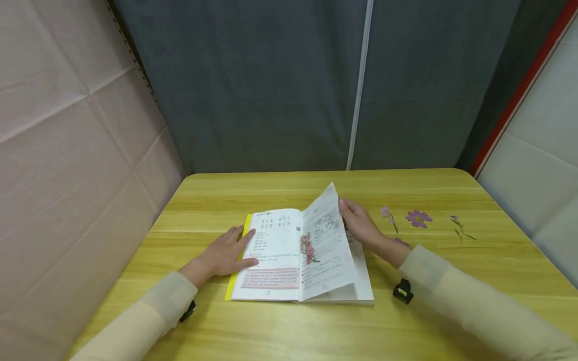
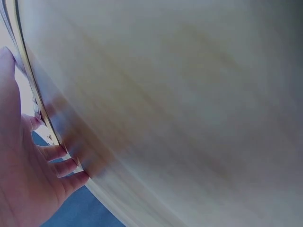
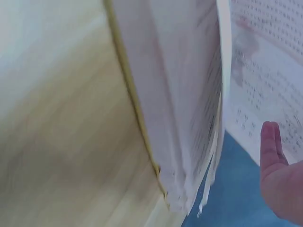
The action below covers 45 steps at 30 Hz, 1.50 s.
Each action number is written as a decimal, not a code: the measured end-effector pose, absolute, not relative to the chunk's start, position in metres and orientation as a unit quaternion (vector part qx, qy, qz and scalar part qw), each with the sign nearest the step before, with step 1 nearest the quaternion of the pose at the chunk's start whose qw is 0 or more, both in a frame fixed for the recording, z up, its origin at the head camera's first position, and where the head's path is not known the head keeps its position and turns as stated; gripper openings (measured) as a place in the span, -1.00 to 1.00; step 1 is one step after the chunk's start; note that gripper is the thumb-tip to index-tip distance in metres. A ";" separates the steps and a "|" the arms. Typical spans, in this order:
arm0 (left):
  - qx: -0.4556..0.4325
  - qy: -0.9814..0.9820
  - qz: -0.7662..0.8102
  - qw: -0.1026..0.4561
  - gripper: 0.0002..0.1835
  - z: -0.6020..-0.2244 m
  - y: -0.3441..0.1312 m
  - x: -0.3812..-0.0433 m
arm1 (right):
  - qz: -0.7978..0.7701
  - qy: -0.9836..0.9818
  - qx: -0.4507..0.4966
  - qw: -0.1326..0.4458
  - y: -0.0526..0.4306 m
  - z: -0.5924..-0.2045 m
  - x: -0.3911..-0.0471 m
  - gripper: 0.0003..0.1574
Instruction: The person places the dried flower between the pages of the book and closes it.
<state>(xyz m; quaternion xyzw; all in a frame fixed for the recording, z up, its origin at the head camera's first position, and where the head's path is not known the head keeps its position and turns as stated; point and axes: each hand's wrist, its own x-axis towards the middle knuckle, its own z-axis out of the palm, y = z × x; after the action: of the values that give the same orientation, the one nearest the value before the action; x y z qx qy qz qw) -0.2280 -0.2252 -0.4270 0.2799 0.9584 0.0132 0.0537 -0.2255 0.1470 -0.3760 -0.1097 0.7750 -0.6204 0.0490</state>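
Note:
An open book [image 1: 275, 250] with a yellow cover edge lies on the table. My left hand [image 1: 226, 251] rests on its left edge, thumb and fingers spread, with some fingers over the printed page. The right hand [image 1: 361, 225] holds the outer edge of a raised right-hand page [image 1: 331, 260], which slants up from the spine. In the right wrist view, straight fingers [image 3: 271, 146] of that hand lie against a printed page; its thumb is not clearly seen. A pink flower sprig [image 1: 308, 248] lies on the raised page near the spine.
Right of the book on the wooden table [image 1: 289, 331] lie a pale pink sprig [image 1: 387, 213], a purple flower [image 1: 418, 218] and a thin green-stemmed sprig [image 1: 459, 228]. Another purple flower [image 1: 401, 242] is partly hidden by the right wrist. A grey curtain [image 1: 271, 100] hangs behind.

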 end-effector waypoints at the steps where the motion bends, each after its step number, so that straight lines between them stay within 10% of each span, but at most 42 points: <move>1: 0.280 0.958 0.014 0.054 -0.03 -0.427 -0.225 -0.228 | -0.632 0.764 -0.115 0.056 0.145 -0.376 -0.224 -0.28; 45: 0.326 0.945 -0.017 0.018 -0.33 -0.431 -0.238 -0.234 | -0.203 0.879 -0.422 0.088 0.078 -0.407 -0.177 -0.23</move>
<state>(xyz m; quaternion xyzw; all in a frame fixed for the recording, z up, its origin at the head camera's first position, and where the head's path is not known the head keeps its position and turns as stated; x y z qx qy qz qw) -0.2343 -0.2385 -0.4309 0.3264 0.9449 -0.0175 0.0179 -0.1769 0.0783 -0.4070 -0.4222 0.8792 -0.2027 0.0877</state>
